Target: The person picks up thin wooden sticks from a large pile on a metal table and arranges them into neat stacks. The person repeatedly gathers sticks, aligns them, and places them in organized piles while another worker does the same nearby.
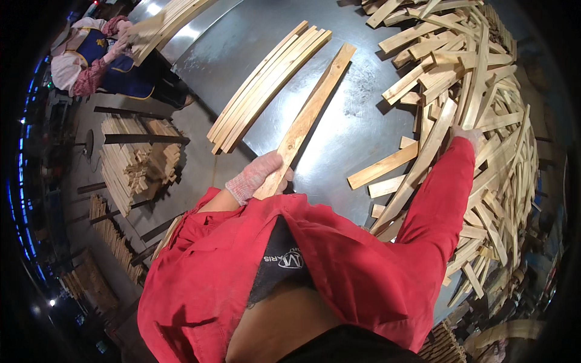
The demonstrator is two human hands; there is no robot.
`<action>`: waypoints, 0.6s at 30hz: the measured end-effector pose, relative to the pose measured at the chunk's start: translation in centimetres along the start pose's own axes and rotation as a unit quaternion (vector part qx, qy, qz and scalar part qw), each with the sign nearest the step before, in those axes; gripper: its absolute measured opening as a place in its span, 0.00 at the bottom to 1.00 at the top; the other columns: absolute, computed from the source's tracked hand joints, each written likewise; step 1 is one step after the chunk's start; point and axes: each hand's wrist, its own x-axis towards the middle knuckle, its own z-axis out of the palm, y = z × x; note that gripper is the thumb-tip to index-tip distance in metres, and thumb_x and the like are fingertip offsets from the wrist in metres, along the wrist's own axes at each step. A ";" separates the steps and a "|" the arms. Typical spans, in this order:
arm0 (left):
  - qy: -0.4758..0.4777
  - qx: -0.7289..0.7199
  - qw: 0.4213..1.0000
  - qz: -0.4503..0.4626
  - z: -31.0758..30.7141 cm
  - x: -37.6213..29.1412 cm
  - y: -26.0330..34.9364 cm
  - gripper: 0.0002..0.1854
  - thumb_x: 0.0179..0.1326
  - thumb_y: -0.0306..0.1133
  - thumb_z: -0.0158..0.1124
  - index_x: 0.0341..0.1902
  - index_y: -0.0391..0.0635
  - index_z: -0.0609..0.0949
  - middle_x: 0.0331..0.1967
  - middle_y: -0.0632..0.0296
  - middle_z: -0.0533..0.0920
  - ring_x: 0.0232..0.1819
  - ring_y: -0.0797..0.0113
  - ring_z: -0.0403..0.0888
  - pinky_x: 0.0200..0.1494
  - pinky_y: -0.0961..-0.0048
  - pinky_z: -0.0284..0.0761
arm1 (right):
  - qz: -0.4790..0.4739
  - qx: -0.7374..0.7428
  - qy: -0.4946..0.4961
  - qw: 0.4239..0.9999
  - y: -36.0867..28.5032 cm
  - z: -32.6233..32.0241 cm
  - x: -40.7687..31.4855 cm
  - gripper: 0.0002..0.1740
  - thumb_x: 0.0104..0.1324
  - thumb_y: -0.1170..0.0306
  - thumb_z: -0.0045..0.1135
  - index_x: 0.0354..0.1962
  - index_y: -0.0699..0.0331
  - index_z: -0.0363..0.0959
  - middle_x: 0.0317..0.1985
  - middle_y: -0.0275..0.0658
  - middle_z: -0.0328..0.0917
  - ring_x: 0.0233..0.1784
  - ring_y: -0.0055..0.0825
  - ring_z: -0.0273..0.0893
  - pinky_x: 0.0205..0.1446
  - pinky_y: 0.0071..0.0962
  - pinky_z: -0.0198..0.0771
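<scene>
My left hand (263, 174), in a pale knitted work glove, grips the near end of a long wooden slat (313, 109). The slat slants up and away over the metal table, with a knot and a rough patch on its face. My right hand (467, 135), also gloved, reaches into a big heap of wooden slats (490, 149) on the right. Its fingers are at the near end of a pale slat (475, 77); whether they close on it is unclear. A neat row of curved wooden slats (272, 86) lies left of the held slat.
A sheet-metal table (345, 122) spreads before me. Beyond its left edge, a co-worker (113, 59) in a blue apron holds several slats (168, 22). Stacked lumber (131, 154) rests on dark metal bars at the left. Loose slats (383, 165) jut from the heap towards the middle.
</scene>
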 end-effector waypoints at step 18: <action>0.064 0.307 0.878 0.361 22.8 26.1 34.2 0.19 0.76 0.48 0.50 0.34 0.48 0.76 0.23 0.63 0.80 0.24 0.69 0.78 0.26 0.69 0.72 | 0.065 0.232 -0.128 0.962 8.7 5.0 -15.5 0.63 0.51 0.62 0.75 0.77 0.63 0.44 0.59 0.56 0.77 0.62 0.47 0.78 0.66 0.36 0.72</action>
